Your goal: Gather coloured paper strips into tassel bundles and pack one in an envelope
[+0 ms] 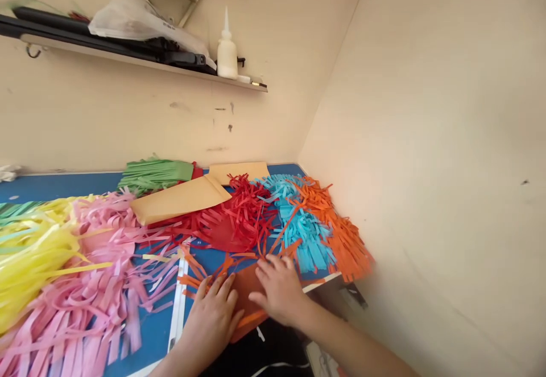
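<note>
At the table's front edge lies an orange fringed paper sheet [246,287], with cut strips along its far side. My left hand [213,313] rests flat on its left part, fingers stretched out. On its right part my right hand [279,290] lies with fingers spread, pressing down on the paper. Beyond the hands is a pile of red fringed paper [251,209]. Blue fringed paper [305,237] and more orange fringe [341,229] lie to the right. A white metal strip [178,303] runs beside my left hand.
Pink fringe [81,320] and yellow fringe [34,263] cover the left of the blue table [156,314]. Tan paper pieces [183,198] and green fringe [157,173] lie behind. A wall shelf [170,69] holds a white bottle [227,56]; a wall [426,166] stands at right.
</note>
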A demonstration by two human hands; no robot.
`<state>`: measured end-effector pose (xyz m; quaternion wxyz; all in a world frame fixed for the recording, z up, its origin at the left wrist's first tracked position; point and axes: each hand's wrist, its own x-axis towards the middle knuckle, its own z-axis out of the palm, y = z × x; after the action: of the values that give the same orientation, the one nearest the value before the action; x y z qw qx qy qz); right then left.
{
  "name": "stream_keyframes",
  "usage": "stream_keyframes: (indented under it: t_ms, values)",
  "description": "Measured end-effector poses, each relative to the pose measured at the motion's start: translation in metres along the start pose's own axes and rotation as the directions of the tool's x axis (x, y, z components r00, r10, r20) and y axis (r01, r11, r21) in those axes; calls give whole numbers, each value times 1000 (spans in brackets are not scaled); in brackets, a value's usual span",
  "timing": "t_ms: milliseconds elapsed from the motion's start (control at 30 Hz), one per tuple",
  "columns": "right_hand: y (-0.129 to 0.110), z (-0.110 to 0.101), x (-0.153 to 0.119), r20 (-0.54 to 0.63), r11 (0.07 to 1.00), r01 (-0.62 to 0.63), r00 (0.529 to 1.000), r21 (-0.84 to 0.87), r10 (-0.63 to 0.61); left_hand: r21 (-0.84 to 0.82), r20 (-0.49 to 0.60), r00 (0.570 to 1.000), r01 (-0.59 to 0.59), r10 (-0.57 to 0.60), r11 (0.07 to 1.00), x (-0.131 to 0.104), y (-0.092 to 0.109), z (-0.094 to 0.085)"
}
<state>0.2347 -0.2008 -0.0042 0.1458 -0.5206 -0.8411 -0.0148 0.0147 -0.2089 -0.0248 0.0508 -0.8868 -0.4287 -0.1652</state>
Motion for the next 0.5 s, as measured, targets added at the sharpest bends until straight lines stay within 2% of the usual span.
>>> stream_keyframes:
  t_ms: [33, 67, 100, 133, 167, 200, 233, 267, 300, 333, 367, 433, 500]
  values:
    - [7, -3, 2, -66, 992, -121, 991, -23, 120, 5, 10, 1000, 24, -24, 1000, 1, -1, -1]
    - [13, -6, 2, -151, 968, -247, 959, -41, 238, 5, 15, 999, 31, -31, 999, 1, -3, -2]
    - [17, -9, 0, -236, 940, -338, 918, -45, 319, 2, 16, 999, 30, -30, 1000, 1, -5, -3]
    - [19, -12, -3, -291, 934, -356, 898, -35, 331, -6, 12, 1000, 24, -24, 1000, 1, -8, -2]
    - [18, -14, -7, -301, 961, -277, 919, -25, 257, -17, 5, 1000, 20, -19, 1000, 0, -11, -2]
    - [15, -15, -12, -257, 994, -109, 961, -11, 103, -30, -1, 1000, 15, -15, 999, -1, -15, -1]
    - [10, -15, -17, -168, 994, 106, 981, 18, -101, -41, -4, 1000, 15, -15, 999, -3, -20, -1]
    - [5, -13, -22, -62, 952, 299, 954, 68, -295, -46, -3, 1000, 24, -24, 999, -6, -27, -2]
    - [0, -10, -25, 31, 902, 416, 906, 118, -422, -42, 0, 999, 40, -40, 998, -10, -35, -4]
    - [-4, -6, -27, 97, 879, 452, 878, 152, -468, -30, 4, 998, 55, -55, 998, -14, -43, -7]
    - [-7, -2, -28, 132, 888, 429, 883, 167, -452, -16, -5, 997, 72, -72, 997, -19, -52, -12]
    - [-8, 5, -25, 130, 923, 335, 923, 187, -361, 16, -94, 987, 136, -134, 991, -28, -61, -25]
    - [-7, 10, -20, 92, 931, 301, 941, 209, -325, 13, -230, 954, 200, -192, 980, -31, -55, -39]
